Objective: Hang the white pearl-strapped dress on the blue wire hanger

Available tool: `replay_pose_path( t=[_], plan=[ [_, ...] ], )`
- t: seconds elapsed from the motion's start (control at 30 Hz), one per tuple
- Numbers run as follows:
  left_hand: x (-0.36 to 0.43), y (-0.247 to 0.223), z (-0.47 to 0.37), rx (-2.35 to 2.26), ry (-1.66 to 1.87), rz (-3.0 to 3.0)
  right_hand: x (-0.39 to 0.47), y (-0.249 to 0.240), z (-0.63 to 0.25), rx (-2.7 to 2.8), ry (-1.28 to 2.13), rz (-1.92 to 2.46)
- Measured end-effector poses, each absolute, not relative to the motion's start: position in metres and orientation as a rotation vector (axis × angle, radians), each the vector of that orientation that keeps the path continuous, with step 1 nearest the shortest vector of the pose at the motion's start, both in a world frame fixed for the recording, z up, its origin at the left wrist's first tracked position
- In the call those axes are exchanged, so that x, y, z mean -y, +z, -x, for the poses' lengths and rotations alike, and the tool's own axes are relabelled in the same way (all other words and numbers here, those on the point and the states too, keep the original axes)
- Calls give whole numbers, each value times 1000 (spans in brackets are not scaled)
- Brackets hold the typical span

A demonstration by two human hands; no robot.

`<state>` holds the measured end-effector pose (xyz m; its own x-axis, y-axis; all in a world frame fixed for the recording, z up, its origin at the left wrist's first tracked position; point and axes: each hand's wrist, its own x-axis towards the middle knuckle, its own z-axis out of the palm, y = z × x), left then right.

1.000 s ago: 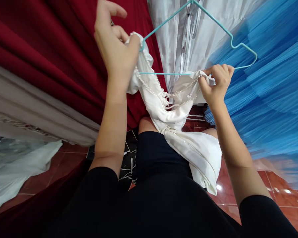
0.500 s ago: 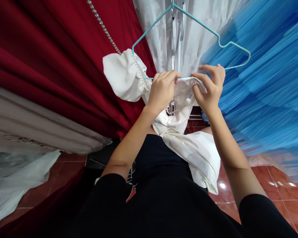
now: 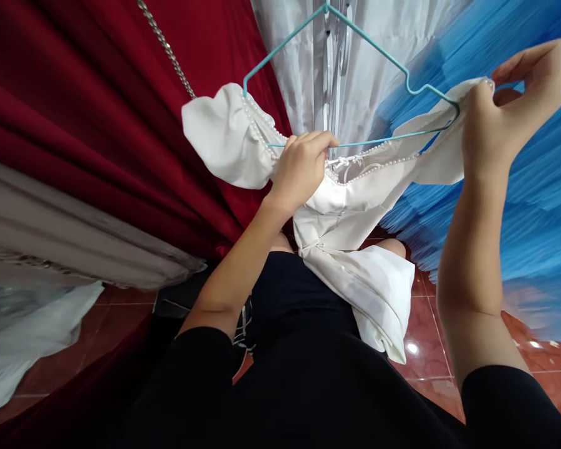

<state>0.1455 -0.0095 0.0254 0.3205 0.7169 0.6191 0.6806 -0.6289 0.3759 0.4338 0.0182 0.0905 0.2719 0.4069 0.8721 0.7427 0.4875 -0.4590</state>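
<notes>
A white dress [image 3: 346, 224] is in the middle of the frame, with its low part lying over the person's lap. It has small white beads [image 3: 378, 167] along the edge of its neck and a twist of cloth at the waist. Thin white ties show inside the neck.

A light blue-green hanger [image 3: 367, 40] is at the top middle. Its end on the left side goes into a puffy sleeve [image 3: 227, 137] of the dress. Its other end, at the upper right, lies against the white cloth there, and I can't tell if it is all the way in.

The left hand [image 3: 303, 167] is in the middle, closed around the low bar of the hanger, and it also covers some of the dress's neck. The right hand [image 3: 514, 106] is at the upper right, pinching the top of the other sleeve [image 3: 442, 159] between thumb and finger and pulling it out wide.

Red cloth [image 3: 98, 81] fills the upper left, and a shiny chain [image 3: 166, 47] hangs in front of it. White cloth [image 3: 378, 93] is behind the hanger. Fluffy blue cloth [image 3: 542, 218] fills the right side. The floor [image 3: 430, 318] has shiny red tiles.
</notes>
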Motion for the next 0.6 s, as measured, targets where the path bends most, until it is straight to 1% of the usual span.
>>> replay_pose_path(
  t=[0.17, 0.33, 0.47, 0.6],
  plan=[
    [15, 30, -152, -1412, 1141, -2503, -34, 107, -398, 1486, -322, 1061],
    [12, 27, -152, -1445, 1109, -2499, -28, 101, -356, 1701, -297, 945],
    [9, 23, -145, -1445, 1116, -2492, -4, 75, -323, 1828, -333, 743],
    [6, 19, -140, -1384, 1162, -2528, -6, 28, -313, 1986, -127, 988]
  ],
)
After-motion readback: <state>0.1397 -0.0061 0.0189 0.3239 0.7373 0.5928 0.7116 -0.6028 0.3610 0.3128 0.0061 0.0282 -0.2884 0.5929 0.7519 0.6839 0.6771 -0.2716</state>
